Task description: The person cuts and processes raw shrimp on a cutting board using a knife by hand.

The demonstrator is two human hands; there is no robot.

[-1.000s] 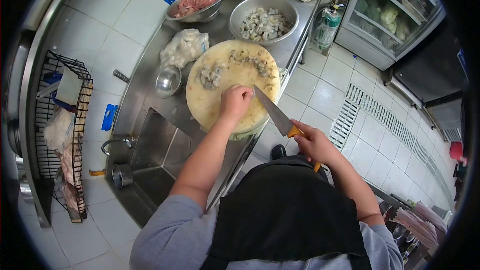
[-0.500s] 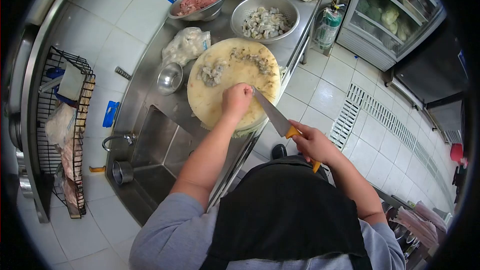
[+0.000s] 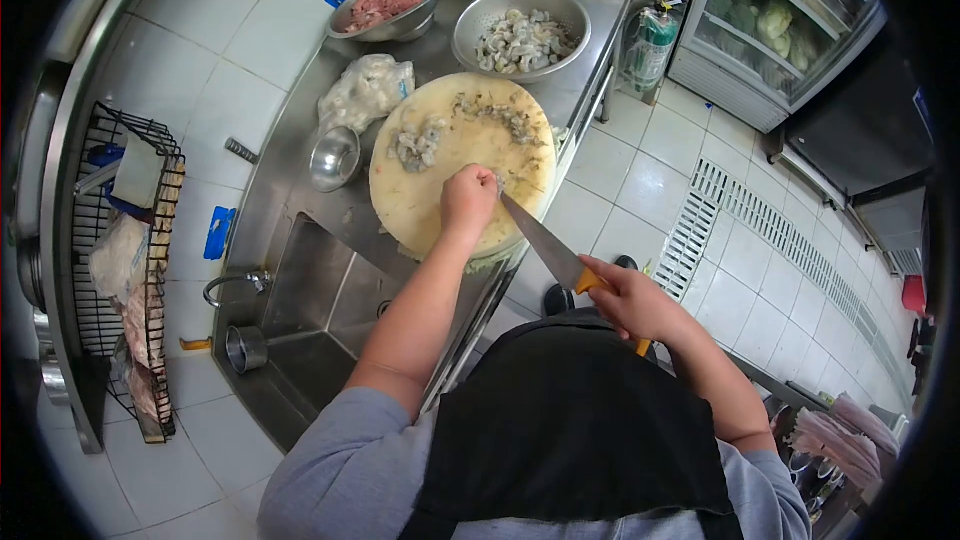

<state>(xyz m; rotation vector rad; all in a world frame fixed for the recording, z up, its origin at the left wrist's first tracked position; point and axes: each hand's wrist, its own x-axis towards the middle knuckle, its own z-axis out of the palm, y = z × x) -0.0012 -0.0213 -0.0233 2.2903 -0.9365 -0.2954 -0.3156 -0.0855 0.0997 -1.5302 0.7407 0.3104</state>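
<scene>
My left hand is closed over the near half of a round, pale chopping board, pinching a small greyish shrimp at its fingertips. The tip of a kitchen knife meets that shrimp. My right hand grips the knife by its yellow handle, beyond the board's near right edge. A small pile of peeled shrimp lies on the board's left side. Dark, wet scraps curve along its far right part.
Behind the board stand a colander of shrimp and a bowl of raw meat. A plastic bag and small metal bowl sit left. A steel sink is at near left, a glass-door fridge at far right.
The view has shifted slightly, moving the counter things a little up and left. Both hands keep their holds, with the knife tip still at the left fingertips.
</scene>
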